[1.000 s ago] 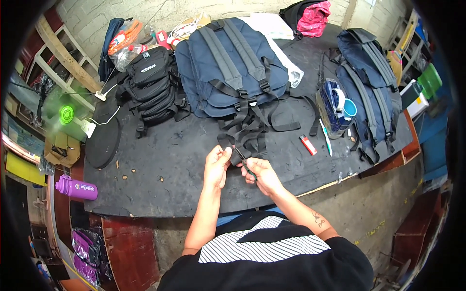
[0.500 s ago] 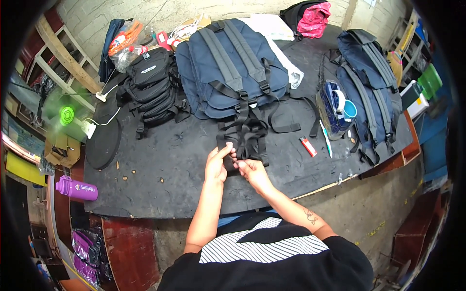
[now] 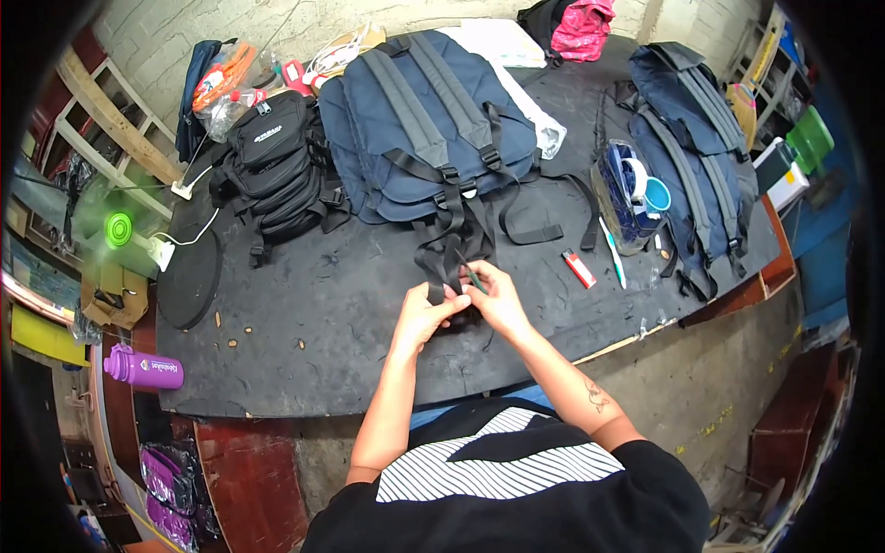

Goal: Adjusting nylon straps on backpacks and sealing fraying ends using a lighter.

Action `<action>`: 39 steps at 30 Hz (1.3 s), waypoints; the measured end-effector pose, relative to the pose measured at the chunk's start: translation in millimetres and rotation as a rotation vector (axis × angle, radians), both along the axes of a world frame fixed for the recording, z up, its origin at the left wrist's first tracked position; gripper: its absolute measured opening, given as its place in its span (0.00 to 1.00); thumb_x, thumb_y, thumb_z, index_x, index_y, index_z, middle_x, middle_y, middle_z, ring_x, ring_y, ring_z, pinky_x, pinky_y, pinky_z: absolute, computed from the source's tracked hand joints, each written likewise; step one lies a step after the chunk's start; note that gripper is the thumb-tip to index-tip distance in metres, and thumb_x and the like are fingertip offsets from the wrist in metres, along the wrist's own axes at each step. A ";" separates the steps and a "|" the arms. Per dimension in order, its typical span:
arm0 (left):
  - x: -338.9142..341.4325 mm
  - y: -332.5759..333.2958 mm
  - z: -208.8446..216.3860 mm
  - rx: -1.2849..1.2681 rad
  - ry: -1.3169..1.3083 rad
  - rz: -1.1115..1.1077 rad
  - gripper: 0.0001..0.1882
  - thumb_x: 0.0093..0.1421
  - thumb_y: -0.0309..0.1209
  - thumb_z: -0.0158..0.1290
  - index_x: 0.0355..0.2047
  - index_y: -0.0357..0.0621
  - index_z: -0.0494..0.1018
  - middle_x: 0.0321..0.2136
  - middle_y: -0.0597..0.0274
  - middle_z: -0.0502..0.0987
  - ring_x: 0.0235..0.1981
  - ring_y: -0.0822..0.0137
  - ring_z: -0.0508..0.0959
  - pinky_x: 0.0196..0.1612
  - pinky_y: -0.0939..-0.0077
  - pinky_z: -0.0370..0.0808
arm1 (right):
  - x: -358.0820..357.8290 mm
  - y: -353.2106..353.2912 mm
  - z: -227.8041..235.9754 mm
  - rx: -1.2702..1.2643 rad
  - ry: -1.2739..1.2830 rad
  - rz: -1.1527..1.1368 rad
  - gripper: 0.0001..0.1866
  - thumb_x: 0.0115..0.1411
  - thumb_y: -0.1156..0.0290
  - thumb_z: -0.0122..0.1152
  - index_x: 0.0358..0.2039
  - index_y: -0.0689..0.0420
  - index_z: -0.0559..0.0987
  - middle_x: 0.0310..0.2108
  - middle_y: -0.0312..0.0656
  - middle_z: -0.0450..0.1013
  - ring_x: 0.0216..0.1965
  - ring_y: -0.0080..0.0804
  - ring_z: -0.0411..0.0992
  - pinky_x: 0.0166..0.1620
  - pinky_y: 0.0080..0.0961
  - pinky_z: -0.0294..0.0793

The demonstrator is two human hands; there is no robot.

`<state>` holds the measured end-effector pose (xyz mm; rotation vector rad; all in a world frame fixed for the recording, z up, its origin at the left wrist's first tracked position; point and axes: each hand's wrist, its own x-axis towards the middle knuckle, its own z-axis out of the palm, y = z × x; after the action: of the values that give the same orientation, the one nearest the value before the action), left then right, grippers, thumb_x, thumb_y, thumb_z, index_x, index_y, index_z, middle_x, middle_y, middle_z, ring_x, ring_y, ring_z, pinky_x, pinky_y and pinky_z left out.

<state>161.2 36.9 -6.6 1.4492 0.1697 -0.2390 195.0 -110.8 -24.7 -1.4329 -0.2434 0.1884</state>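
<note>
A large navy backpack [image 3: 396, 120] with grey shoulder straps lies on the black tabletop in front of me. Black webbing straps [image 3: 449, 241] trail from its lower end toward my hands. My left hand [image 3: 426, 316] pinches the end of this webbing between thumb and fingers. Close against it, my right hand [image 3: 499, 300] is closed around a slim dark green tool [image 3: 476, 279] with a thin dark tip pointing up and away; its exact kind is too small to make out. Fingers of both hands meet at the strap and partly hide it.
A black bag [image 3: 277, 157] lies at left, another navy backpack [image 3: 691, 166] at right. Near it are a clear case [image 3: 619, 207] with a blue cup, a toothbrush [image 3: 612, 251] and a red lighter [image 3: 580, 269]. A purple bottle [image 3: 146, 367] and a green fan [image 3: 118, 229] are at far left.
My right hand has turned upward, and the dark green tool now shows in it. The webbing is drawn up between my hands, which have shifted slightly right. The view has moved a little.
</note>
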 end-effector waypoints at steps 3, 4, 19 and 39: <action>-1.9 9.0 -2.0 -0.010 0.018 -0.058 0.07 0.49 0.29 0.59 0.24 0.42 0.71 0.18 0.70 0.72 0.17 0.79 0.70 0.21 0.86 0.66 | 2.7 8.2 2.4 0.058 0.077 0.051 0.08 0.52 0.82 0.50 0.34 0.64 0.71 0.31 0.39 0.70 0.31 0.20 0.68 0.36 0.19 0.69; -4.1 10.3 -0.7 0.040 0.022 -0.034 0.05 0.51 0.28 0.54 0.26 0.41 0.71 0.20 0.69 0.73 0.18 0.78 0.70 0.21 0.85 0.67 | 3.0 8.2 3.1 0.282 0.264 0.134 0.07 0.53 0.81 0.51 0.34 0.63 0.71 0.29 0.38 0.69 0.27 0.19 0.66 0.32 0.18 0.66; -9.8 33.7 -18.5 -0.119 0.013 0.173 0.08 0.55 0.31 0.55 0.32 0.40 0.71 0.27 0.68 0.75 0.27 0.76 0.72 0.34 0.81 0.68 | -52.7 12.3 11.4 0.247 0.744 0.308 0.19 0.64 0.57 0.41 0.31 0.62 0.70 0.20 0.32 0.61 0.15 0.17 0.54 0.19 0.15 0.56; -3.4 7.9 -15.4 -0.450 -0.117 0.241 0.11 0.58 0.29 0.49 0.39 0.36 0.68 0.33 0.58 0.76 0.32 0.67 0.77 0.37 0.75 0.74 | -26.6 -0.8 6.9 0.128 0.517 0.208 0.15 0.61 0.60 0.50 0.27 0.61 0.73 0.19 0.29 0.62 0.14 0.12 0.52 0.19 0.12 0.52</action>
<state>157.8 44.8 -22.0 0.9812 0.1799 0.0076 168.4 -111.6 -17.8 -1.1851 0.0230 0.6895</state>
